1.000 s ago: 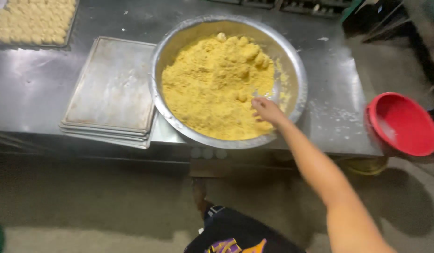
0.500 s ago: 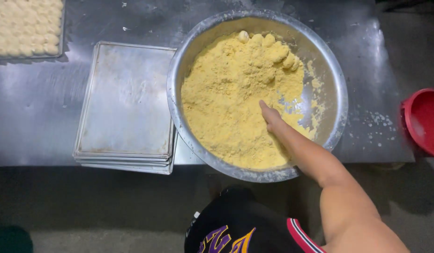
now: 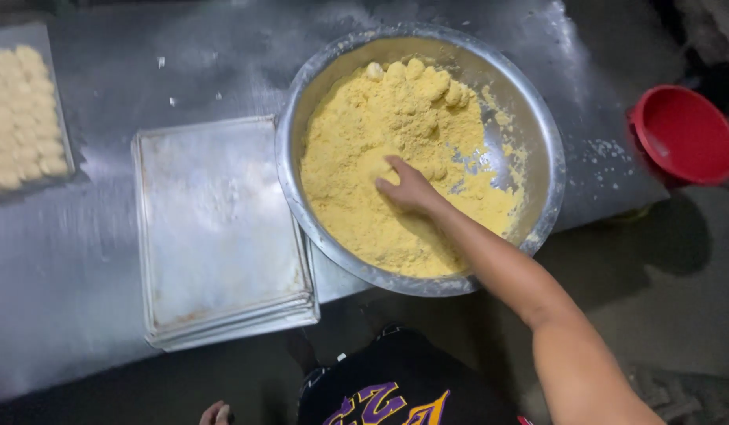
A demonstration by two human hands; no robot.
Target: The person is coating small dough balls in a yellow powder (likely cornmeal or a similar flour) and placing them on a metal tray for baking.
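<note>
A large metal bowl (image 3: 547, 169) sits on the steel table, filled with crumbly yellow mixture (image 3: 364, 212). Several shaped lumps (image 3: 416, 75) lie along its far side. My right hand (image 3: 408, 187) reaches in over the near rim and rests in the middle of the mixture, knuckles up, fingers curled down into it around a clump. Only the fingertips of my left hand (image 3: 214, 412) show at the bottom edge, low by my dark shirt and away from the table. What they hold, if anything, is hidden.
A stack of floured rectangular metal trays (image 3: 215, 236) lies left of the bowl, touching it. A tray of several pale shaped pieces (image 3: 22, 118) sits at the far left. A red plastic basin (image 3: 683, 134) stands beyond the table's right end. The steel table (image 3: 73, 260) ends near me.
My right hand has moved from the bowl's right side to the middle of the mixture and curled into it. The camera has come closer over the bowl.
</note>
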